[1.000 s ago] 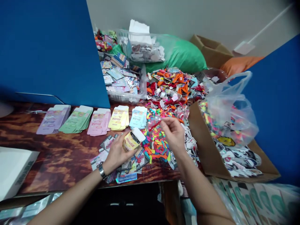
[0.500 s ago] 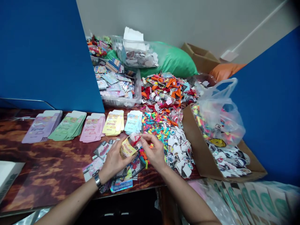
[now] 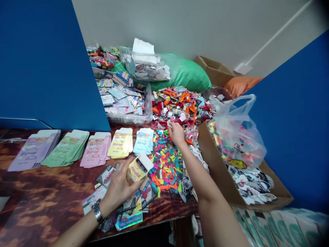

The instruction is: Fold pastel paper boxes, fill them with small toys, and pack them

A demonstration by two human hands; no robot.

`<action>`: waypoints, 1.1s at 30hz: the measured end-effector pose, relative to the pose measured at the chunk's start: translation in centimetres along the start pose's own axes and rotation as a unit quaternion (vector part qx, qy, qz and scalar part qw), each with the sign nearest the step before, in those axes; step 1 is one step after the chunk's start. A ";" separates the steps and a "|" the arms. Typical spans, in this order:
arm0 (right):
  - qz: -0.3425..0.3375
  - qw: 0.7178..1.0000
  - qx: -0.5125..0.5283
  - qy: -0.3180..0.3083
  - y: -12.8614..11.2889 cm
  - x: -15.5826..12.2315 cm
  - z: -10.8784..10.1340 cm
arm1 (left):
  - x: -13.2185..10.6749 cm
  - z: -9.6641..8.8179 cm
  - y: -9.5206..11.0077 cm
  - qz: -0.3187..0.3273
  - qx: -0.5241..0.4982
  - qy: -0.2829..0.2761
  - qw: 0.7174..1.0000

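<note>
My left hand (image 3: pixel 119 183) grips a small yellow paper box (image 3: pixel 137 168), tilted, with its white top flap up and something dark showing at its mouth. Loose printed cards (image 3: pixel 128 202) lie on the table under that hand. My right hand (image 3: pixel 176 133) is stretched forward to the near edge of a heap of small wrapped trinkets (image 3: pixel 177 106). Its fingers are pinched together, and a whitish bit shows at their tips, too small to name. Below the right hand spreads a pile of bright little rubbery pieces (image 3: pixel 164 164).
Flat boxes stand in stacks: purple (image 3: pixel 33 151), green (image 3: pixel 66 149), pink (image 3: pixel 96 149), yellow (image 3: pixel 120 142) and blue (image 3: pixel 144 140). A clear bin (image 3: pixel 128 118) of cards is behind them. On the right, a cardboard box (image 3: pixel 218 164) holds stickers and a plastic bag (image 3: pixel 239 130).
My right hand has left the yellow box, where it was handling a red item in clear wrapping, and moved forward to the trinket heap. The left hand still holds the box; the view shifted slightly.
</note>
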State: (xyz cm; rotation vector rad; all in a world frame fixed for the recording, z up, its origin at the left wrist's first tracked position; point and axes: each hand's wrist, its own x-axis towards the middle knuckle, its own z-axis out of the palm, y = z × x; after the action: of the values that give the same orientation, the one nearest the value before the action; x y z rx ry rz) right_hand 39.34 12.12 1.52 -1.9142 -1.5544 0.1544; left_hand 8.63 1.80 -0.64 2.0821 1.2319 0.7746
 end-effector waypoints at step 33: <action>-0.165 0.949 0.084 -0.254 -13.6 -11.0 -5.3 | -2.3 -0.5 -0.5 -0.013 -0.017 0.043 0.999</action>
State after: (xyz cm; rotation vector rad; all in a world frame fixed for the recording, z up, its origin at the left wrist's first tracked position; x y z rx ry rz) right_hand 27.42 1.01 9.78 -1.5211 -2.0981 0.6526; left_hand 7.09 0.04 -1.05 2.0202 1.2799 0.8766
